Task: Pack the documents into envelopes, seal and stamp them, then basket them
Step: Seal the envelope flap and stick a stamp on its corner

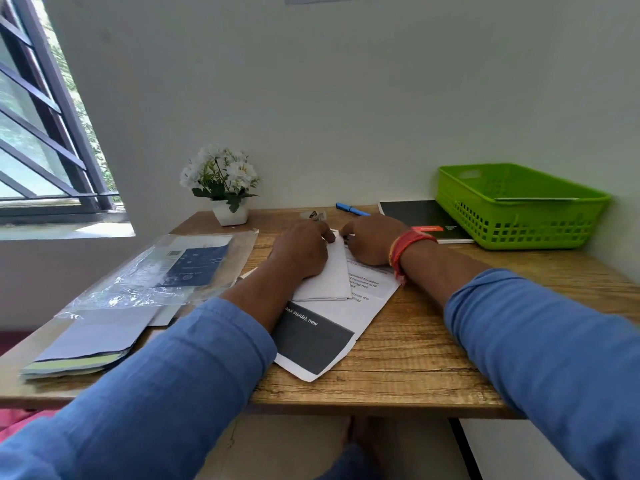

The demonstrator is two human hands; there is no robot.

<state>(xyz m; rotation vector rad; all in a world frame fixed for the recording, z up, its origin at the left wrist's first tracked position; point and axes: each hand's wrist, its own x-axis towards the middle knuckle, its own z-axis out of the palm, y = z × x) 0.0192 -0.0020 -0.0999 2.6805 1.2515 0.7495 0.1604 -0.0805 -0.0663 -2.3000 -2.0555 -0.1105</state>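
Hands (301, 251) on envelope (329, 275), basket (519, 216) beyond

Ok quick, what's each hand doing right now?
Left hand: fingers curled, pressing on the folded white paper.
Right hand: fingers curled at the same paper's top edge; grip cannot be told.
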